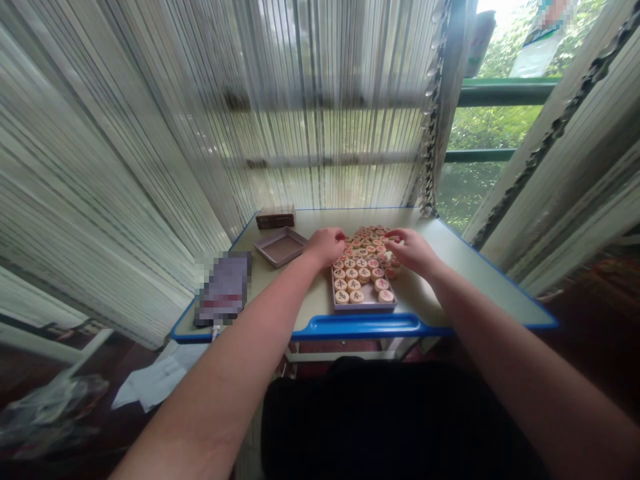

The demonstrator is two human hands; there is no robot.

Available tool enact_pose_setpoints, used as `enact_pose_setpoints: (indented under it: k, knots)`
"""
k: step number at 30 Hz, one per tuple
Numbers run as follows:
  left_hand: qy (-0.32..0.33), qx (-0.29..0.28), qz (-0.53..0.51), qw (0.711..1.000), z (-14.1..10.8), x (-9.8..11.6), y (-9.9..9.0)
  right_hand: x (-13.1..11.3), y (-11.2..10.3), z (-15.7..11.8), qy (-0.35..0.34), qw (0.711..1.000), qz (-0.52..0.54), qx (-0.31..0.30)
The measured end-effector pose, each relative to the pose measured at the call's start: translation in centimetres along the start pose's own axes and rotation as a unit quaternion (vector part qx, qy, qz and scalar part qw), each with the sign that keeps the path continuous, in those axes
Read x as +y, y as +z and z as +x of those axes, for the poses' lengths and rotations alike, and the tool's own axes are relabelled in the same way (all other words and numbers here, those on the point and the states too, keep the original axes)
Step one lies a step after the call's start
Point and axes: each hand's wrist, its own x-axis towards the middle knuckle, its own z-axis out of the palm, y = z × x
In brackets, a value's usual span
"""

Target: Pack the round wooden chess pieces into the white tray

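Round wooden Chinese chess pieces point(365, 274), marked in black and red, stand in rows in a shallow box point(363, 307). Behind the box more pieces point(373, 233) lie in a loose heap. My left hand point(327, 245) is at the heap's left side above the box's far left corner, its fingers curled inward; whatever they hold is hidden. On the heap's right side is my right hand point(413, 251), thumb and forefinger apart beside the pieces, with nothing plainly seen between them. In the box's near half, bare bottom shows between the black and red pieces.
The shallow box lid point(283, 247) lies left of my left hand, with a small brown carton point(275, 217) behind it. A blurred-out phone-like slab point(223, 288) with a cable sits at the table's left edge. String curtains point(320, 133) hang behind the blue-edged table point(480, 287).
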Motion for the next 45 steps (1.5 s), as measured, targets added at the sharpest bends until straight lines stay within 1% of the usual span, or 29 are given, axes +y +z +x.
enact_pose_setpoints:
  k: [3,5,9,11,13,16,19,20,21,24,26,28,31,32,34,36,37,40,45]
  knots:
    - [0.007,-0.023,-0.011,1.000,1.9,0.2,0.1,0.4,0.0,2.0,0.017,0.998,-0.050,-0.042]
    - [0.011,-0.041,-0.010,0.999,3.4,0.5,0.3,0.5,0.3,3.4,0.010,0.996,-0.081,-0.046]
    - [0.031,-0.067,0.006,0.997,6.5,1.0,1.4,1.0,1.6,5.3,-0.066,0.992,-0.109,0.000]
    - [0.059,-0.075,0.014,0.995,7.7,1.4,1.9,1.7,2.1,5.7,-0.082,0.991,-0.103,0.018]
    - [0.090,-0.087,0.019,0.992,8.6,1.8,2.5,2.9,2.1,6.1,-0.068,0.992,-0.099,0.026]
    - [0.126,-0.116,0.026,0.985,9.2,2.0,3.3,5.0,1.6,6.6,-0.019,0.991,-0.125,0.038]
    - [0.162,-0.142,0.032,0.976,9.5,1.7,3.9,6.7,1.3,7.1,0.025,0.989,-0.146,0.018]
    - [0.171,-0.145,0.033,0.974,9.6,1.5,4.1,7.0,1.4,7.2,0.027,0.989,-0.144,0.012]
    - [0.167,-0.143,0.033,0.975,9.7,1.2,4.2,7.1,1.6,7.3,0.022,0.990,-0.138,0.008]
    - [0.147,-0.128,0.030,0.980,10.0,0.5,4.5,6.9,2.0,7.5,-0.005,0.993,-0.121,0.004]
    - [0.153,-0.118,0.027,0.981,10.1,0.3,4.6,6.6,2.2,7.5,-0.014,0.993,-0.118,-0.007]
    - [0.159,-0.110,0.027,0.981,10.1,0.4,4.7,6.2,2.1,7.3,-0.006,0.993,-0.114,-0.013]
    - [0.163,-0.107,0.027,0.980,10.1,0.6,4.9,5.6,1.8,7.0,0.004,0.996,-0.091,-0.001]
    - [0.170,-0.109,0.027,0.979,10.1,0.6,4.9,5.3,1.8,6.8,-0.007,0.997,-0.083,0.004]
    - [0.186,-0.115,0.030,0.975,10.1,0.7,4.9,4.6,1.9,6.5,-0.058,0.996,-0.074,-0.001]
    - [0.196,-0.118,0.034,0.973,10.1,0.6,4.9,3.9,2.1,6.2,-0.111,0.990,-0.079,-0.023]
    - [0.196,-0.118,0.034,0.973,10.2,0.6,4.9,3.6,2.3,6.1,-0.125,0.988,-0.084,-0.037]
    - [0.185,-0.114,0.025,0.976,10.3,0.3,4.9,2.8,2.5,5.9,-0.109,0.986,-0.107,-0.062]
    - [0.178,-0.107,0.026,0.978,10.3,0.2,5.1,2.4,2.7,5.8,-0.063,0.988,-0.129,-0.049]
